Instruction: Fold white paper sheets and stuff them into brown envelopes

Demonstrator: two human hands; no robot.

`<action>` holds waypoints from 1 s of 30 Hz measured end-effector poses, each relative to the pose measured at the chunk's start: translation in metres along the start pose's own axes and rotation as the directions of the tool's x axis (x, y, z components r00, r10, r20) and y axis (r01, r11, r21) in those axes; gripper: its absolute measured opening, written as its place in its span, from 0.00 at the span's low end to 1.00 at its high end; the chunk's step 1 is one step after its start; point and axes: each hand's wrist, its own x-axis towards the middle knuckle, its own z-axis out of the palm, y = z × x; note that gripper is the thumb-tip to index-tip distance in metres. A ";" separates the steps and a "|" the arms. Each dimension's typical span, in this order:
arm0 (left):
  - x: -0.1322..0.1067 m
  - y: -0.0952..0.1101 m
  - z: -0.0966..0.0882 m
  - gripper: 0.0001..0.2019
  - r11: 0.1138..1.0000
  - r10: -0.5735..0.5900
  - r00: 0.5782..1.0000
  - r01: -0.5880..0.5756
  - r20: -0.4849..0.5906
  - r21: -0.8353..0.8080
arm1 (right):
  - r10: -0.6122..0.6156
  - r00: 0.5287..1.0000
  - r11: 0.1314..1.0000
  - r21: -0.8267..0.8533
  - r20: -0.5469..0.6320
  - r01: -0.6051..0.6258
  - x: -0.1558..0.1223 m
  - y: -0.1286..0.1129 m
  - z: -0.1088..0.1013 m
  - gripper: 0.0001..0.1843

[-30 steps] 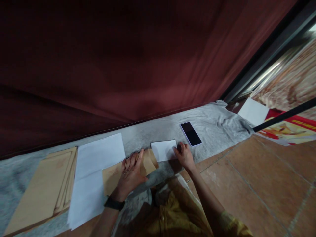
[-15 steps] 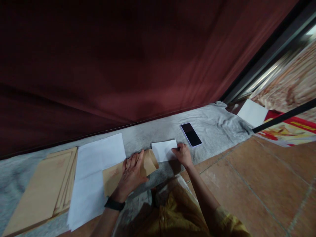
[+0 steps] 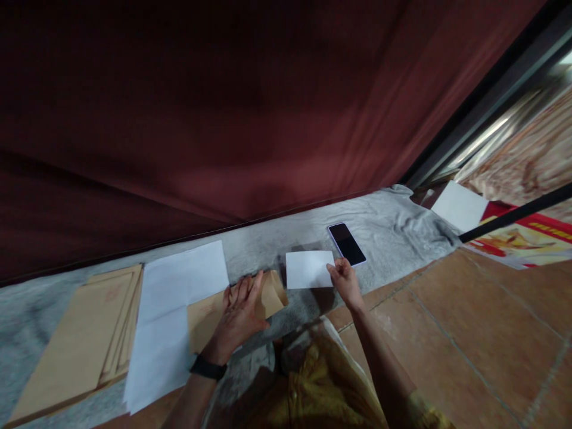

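A folded white sheet of paper [image 3: 309, 270] is raised slightly off the grey cloth, its right edge pinched in my right hand [image 3: 347, 282]. Beside it on the left, a brown paper envelope [image 3: 206, 322] lies with its open end towards the sheet. My left hand [image 3: 241, 310] rests flat on the envelope with fingers stretched out, pressing it down. A gap separates the sheet from the envelope's mouth. The envelope partly covers a stack of white paper [image 3: 163, 316].
A pile of brown envelopes [image 3: 80, 333] lies at the far left. Behind my right hand is a phone [image 3: 347, 244]. The grey cloth [image 3: 393, 226] runs along a dark red curtain [image 3: 250, 155]. A red and yellow printed sheet [image 3: 527, 235] lies beyond a black bar at right.
My right hand has moved to the right and lifted the folded sheet, drawing it away from the envelope's mouth. My left hand stays in place.
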 end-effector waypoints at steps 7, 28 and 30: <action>0.001 -0.002 0.002 0.56 1.000 0.011 1.000 -0.011 0.020 -0.003 | 0.028 0.998 0.993 0.109 0.050 -0.033 -0.006 -0.011 -0.014 0.19; -0.001 -0.003 0.004 0.56 0.999 0.051 0.998 -0.052 0.031 0.008 | -0.113 0.935 0.968 -0.176 0.335 0.180 0.002 -0.035 -0.004 0.17; -0.001 -0.003 0.004 0.56 0.998 0.063 0.998 -0.063 0.021 0.004 | -0.121 0.934 0.963 -0.189 0.335 0.192 0.005 -0.037 -0.003 0.17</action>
